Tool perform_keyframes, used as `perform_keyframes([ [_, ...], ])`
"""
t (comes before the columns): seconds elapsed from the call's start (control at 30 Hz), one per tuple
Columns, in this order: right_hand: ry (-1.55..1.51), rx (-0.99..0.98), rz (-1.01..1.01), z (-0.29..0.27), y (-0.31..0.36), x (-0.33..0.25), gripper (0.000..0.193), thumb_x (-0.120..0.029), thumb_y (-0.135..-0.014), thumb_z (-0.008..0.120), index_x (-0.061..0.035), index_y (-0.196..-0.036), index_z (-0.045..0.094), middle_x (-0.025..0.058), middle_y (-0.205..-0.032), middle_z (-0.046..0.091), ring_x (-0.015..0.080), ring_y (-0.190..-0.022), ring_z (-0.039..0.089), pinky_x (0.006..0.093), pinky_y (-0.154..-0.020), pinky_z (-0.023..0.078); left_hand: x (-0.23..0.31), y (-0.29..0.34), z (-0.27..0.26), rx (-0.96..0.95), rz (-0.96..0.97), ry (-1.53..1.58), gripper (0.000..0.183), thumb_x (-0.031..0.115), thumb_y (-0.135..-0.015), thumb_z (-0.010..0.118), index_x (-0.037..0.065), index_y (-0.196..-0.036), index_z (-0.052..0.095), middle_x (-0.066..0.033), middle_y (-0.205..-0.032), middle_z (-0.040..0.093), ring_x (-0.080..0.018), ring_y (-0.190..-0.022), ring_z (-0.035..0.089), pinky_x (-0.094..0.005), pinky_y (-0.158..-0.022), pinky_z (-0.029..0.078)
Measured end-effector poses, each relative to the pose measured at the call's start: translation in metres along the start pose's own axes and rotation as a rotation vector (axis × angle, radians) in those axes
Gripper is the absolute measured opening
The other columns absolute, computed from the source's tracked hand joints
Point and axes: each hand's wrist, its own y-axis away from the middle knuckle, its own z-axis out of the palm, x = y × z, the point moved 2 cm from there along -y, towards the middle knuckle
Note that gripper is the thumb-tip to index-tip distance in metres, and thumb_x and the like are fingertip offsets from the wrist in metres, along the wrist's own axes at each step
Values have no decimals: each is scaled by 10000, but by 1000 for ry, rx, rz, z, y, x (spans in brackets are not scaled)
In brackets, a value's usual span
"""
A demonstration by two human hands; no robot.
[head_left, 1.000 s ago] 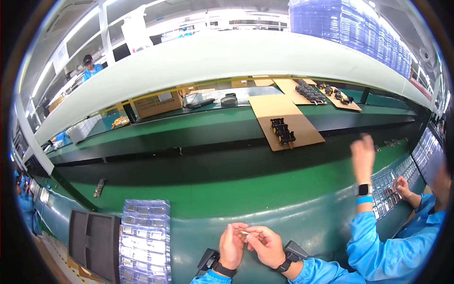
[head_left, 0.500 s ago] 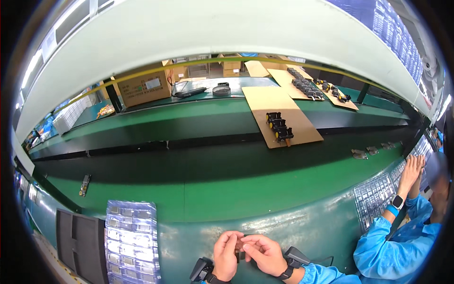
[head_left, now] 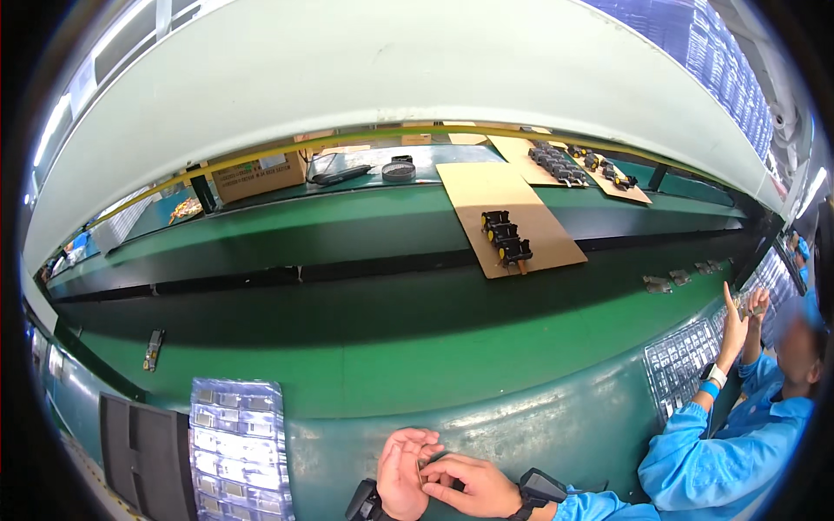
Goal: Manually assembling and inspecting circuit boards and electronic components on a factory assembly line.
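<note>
- Near the bench [head_left: 486, 365] rim at 6 o'clock; broad bare green surface stretching toward 12 o'clock.
- Hemmed at 9 o'clock by a clear blister tray [head_left: 236, 447] beside a dark tray [head_left: 143, 456]; co-worker's sleeve [head_left: 738, 451] at 3 o'clock.
- Small dark part [head_left: 432, 461], mostly hidden, shape unclear.
- Pinched between left hand [head_left: 404, 473] and right hand [head_left: 473, 486], fingers curled closed around it.
</note>
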Motion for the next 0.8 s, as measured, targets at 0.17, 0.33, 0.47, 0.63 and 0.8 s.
perform_keyframes([
  [0.17,4,64,-11,-1,-1,0,255,-131,-874,705,-46,-1105,639,101,-947,614,198,-723,604,298,-630,486,-3,0,-1,-113,78,-74,387,317,-1027,386,-13,-1151,547,-199,-1152,604,-270,-1105,572,-420,-987,444],
  [0.33,43,81,-56,3,-1,5,288,-110,-863,710,-47,-1133,631,102,-974,590,200,-739,596,290,-634,484,0,8,4,-137,42,-80,430,410,-1036,373,44,-1187,539,-129,-1127,614,-234,-1029,579,-367,-934,449],
  [0.47,64,162,-156,5,0,5,312,-77,-857,700,-45,-1157,621,102,-1022,582,197,-778,605,281,-651,490,-2,8,0,-149,5,-50,434,410,-1036,371,38,-1187,536,-134,-1138,613,-242,-1067,576,-374,-966,436],
  [0.63,10,150,-75,2,0,4,322,-52,-856,683,-38,-1170,614,101,-1077,579,190,-800,613,277,-669,498,-5,3,0,-174,11,8,434,410,-1035,372,37,-1176,544,-131,-1123,612,-251,-1080,570,-396,-989,426],
  [0.8,-31,143,-55,3,-1,12,324,-19,-863,646,-37,-1184,608,97,-1116,584,172,-820,617,267,-687,503,-7,-1,-3,-172,37,72,429,408,-1030,388,36,-1156,560,-137,-1123,616,-263,-1097,570,-414,-1004,424],
])
